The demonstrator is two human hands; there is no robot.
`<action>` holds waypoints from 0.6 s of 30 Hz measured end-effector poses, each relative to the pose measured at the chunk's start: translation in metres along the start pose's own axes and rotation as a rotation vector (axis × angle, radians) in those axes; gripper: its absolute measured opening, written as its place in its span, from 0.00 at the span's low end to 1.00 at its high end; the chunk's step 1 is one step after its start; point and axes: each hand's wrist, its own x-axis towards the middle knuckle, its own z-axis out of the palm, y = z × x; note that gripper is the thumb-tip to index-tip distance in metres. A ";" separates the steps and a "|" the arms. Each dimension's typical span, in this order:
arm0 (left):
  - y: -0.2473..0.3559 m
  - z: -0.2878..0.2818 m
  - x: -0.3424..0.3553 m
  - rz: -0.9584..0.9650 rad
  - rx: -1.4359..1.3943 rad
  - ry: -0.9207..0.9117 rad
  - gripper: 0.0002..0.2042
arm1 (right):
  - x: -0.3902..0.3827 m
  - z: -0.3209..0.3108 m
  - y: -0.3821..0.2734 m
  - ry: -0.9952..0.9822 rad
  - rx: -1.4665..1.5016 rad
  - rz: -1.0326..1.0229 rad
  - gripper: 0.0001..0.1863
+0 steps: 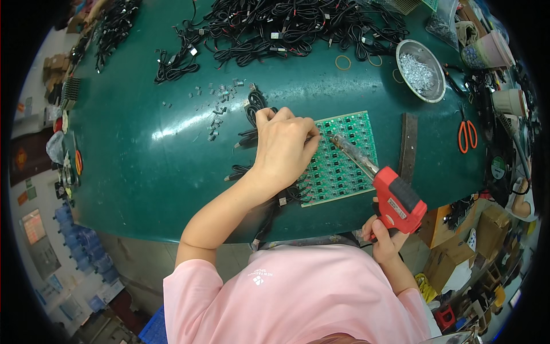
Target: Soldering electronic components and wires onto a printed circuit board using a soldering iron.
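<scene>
My right hand (385, 236) is wrapped round the handle of a red and black soldering gun (400, 200). The gun's metal barrel slants up and left, its tip over the upper part of a green circuit board panel (342, 166). Close to that tip, at the panel's upper left, my left hand (286, 146) has thumb and fingers pinched together; what they hold is hidden. Black cables (255, 109) lie beneath and beside my left hand. More cable ends, with thin reddish wires, meet the panel's lower left edge.
A large heap of black cables (275, 28) covers the far side of the green table (137, 189). Small metal pieces (217, 109) lie scattered left of centre. On the right are a metal bowl (421, 71) of silvery bits, a dark flat bar (408, 146) and orange-handled scissors (467, 136).
</scene>
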 end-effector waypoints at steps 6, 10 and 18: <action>0.001 0.003 0.001 0.006 0.028 0.010 0.03 | -0.003 -0.001 0.005 -0.018 0.024 0.025 0.19; 0.000 0.004 0.001 -0.003 0.035 0.015 0.03 | -0.003 0.001 0.005 -0.013 0.028 0.017 0.18; 0.001 0.006 0.001 0.000 0.054 0.051 0.03 | -0.001 0.003 0.006 -0.021 0.021 0.003 0.17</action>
